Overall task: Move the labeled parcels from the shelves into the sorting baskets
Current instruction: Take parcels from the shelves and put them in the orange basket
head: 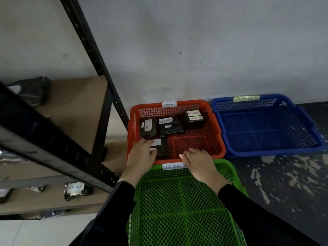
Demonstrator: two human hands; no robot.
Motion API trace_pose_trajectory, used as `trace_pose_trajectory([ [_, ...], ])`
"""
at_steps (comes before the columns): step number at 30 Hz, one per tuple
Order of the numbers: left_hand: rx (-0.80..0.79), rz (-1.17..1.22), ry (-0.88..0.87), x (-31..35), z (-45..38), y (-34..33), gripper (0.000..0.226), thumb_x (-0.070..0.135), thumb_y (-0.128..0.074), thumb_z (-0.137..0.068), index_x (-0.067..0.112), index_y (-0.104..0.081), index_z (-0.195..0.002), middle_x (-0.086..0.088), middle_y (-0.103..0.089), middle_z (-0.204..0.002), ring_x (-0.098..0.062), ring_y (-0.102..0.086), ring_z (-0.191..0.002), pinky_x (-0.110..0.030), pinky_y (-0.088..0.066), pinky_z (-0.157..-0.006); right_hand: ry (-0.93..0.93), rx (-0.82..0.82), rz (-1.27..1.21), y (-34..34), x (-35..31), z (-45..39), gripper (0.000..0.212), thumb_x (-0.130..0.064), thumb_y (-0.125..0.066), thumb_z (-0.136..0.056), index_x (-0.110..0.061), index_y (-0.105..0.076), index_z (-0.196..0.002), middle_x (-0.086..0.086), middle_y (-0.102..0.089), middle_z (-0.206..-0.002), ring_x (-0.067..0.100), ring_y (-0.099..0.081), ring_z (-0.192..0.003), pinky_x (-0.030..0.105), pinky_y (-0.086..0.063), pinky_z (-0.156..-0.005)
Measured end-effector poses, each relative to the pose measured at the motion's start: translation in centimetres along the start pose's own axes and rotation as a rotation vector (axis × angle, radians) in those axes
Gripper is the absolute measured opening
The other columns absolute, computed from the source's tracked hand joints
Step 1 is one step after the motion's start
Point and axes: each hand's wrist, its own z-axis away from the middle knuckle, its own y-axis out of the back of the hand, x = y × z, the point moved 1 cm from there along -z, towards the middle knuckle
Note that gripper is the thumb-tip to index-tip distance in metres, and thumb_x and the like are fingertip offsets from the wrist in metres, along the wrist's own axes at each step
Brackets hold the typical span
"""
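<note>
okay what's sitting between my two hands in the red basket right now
In the head view, the flat black parcel under your left hand juts toward your right hand. Beyond its edge there is only bare mesh floor of the red basket.

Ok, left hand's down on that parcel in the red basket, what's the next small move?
Probably let go and lift the left hand away: the parcel looks already down flat on the red basket floor beside three others, while the right hand rests empty at the front rim. More labeled parcels wait on the shelf.
</note>
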Motion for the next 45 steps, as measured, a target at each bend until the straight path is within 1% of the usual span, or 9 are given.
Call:
trace_pose_trajectory([
  [3, 0.069, 0.051, -0.02, 0.8, 4.7, 1.3, 0.037, 0.03, -0.053, -0.093, 0.017, -0.057, -0.127, -0.004, -0.056, -0.122, -0.024, -0.053, -0.115, -0.036, -0.046, -0.095, 0.01, -0.011, -0.064, 1.0, -0.3, 0.6, 0.065, -0.051, -0.008, -0.087, -0.019, -0.063, -0.101, 0.001, -0.06, -0.097, 0.022, -0.057, -0.093, 0.037, -0.039, -0.082],
  [7, 0.217, 0.025, -0.027, 0.9, 11.2, 2.9, 0.03, 0.03, -0.054, -0.091, 0.022, -0.062, -0.119, 0.001, -0.062, -0.113, -0.023, -0.062, -0.101, -0.036, -0.053, -0.079, 0.069, 0.103, -0.132, 3.2, -1.7, 3.5, 0.048, -0.047, -0.025, -0.094, -0.021, -0.061, -0.111, -0.003, -0.059, -0.108, 0.02, -0.054, -0.101, 0.037, -0.037, -0.09],
  [10, 0.294, -0.02, -0.035, 0.4, 15.6, 4.0, 0.027, 0.027, -0.055, -0.09, 0.022, -0.065, -0.115, 0.0, -0.066, -0.104, -0.024, -0.063, -0.095, -0.036, -0.05, -0.075, 0.135, 0.102, -0.145, 5.2, -4.3, 6.6, 0.035, -0.038, -0.037, -0.097, -0.02, -0.057, -0.119, -0.002, -0.058, -0.116, 0.02, -0.052, -0.109, 0.037, -0.035, -0.096],
  [17, 0.389, -0.058, 0.1, -2.4, 24.8, 6.2, 0.025, 0.028, -0.056, -0.09, 0.022, -0.066, -0.112, 0.0, -0.066, -0.105, -0.027, -0.062, -0.1, -0.036, -0.045, -0.079, 0.318, 0.091, -0.173, 8.8, -11.8, 14.1, 0.033, -0.038, -0.045, -0.096, -0.022, -0.055, -0.124, -0.003, -0.058, -0.119, 0.02, -0.048, -0.118, 0.038, -0.03, -0.104],
  [22, 0.47, -0.097, 0.145, -5.6, 29.2, 9.6, 0.023, 0.032, -0.052, -0.092, 0.023, -0.065, -0.108, 0.003, -0.066, -0.106, -0.023, -0.061, -0.1, -0.034, -0.045, -0.082, 0.442, 0.146, -0.164, 12.5, -18.8, 15.7, 0.031, -0.038, -0.045, -0.096, -0.025, -0.054, -0.122, -0.006, -0.056, -0.119, 0.017, -0.046, -0.117, 0.035, -0.028, -0.105],
  [33, 0.705, -0.188, 0.114, -17.0, 32.4, 25.1, 0.031, 0.033, -0.049, -0.094, 0.025, -0.061, -0.121, 0.005, -0.064, -0.113, -0.021, -0.06, -0.105, -0.032, -0.044, -0.084, 0.594, 0.409, -0.068, 19.2, -37.3, 11.6, 0.029, -0.038, -0.047, -0.094, -0.027, -0.058, -0.118, -0.007, -0.061, -0.117, 0.016, -0.052, -0.115, 0.036, -0.031, -0.106],
  [38, 0.804, -0.277, 0.004, -22.9, 32.7, 33.6, 0.029, 0.031, -0.055, -0.091, 0.025, -0.065, -0.117, 0.005, -0.067, -0.109, -0.022, -0.063, -0.103, -0.035, -0.045, -0.084, 0.606, 0.58, -0.058, 22.8, -46.4, 9.1, 0.027, -0.038, -0.049, -0.091, -0.027, -0.06, -0.114, -0.008, -0.063, -0.11, 0.016, -0.056, -0.108, 0.038, -0.036, -0.102],
  [43, 0.947, -0.32, -0.102, -25.8, 32.8, 42.8, 0.032, 0.036, -0.049, -0.09, 0.022, -0.066, -0.112, 0.004, -0.068, -0.097, -0.024, -0.066, -0.087, -0.035, -0.047, -0.076, 0.63, 0.722, -0.07, 28.2, -52.5, 7.5, 0.026, -0.039, -0.048, -0.094, -0.027, -0.059, -0.113, -0.009, -0.062, -0.11, 0.013, -0.053, -0.109, 0.032, -0.035, -0.1],
  [45, 1.0, -0.298, -0.146, -26.0, 32.6, 46.0, 0.027, 0.031, -0.052, -0.093, 0.021, -0.066, -0.114, 0.003, -0.068, -0.102, -0.023, -0.066, -0.089, -0.036, -0.046, -0.082, 0.64, 0.772, -0.066, 30.5, -54.0, 6.6, 0.025, -0.037, -0.049, -0.093, -0.024, -0.06, -0.112, -0.008, -0.062, -0.109, 0.014, -0.053, -0.108, 0.03, -0.035, -0.096],
])
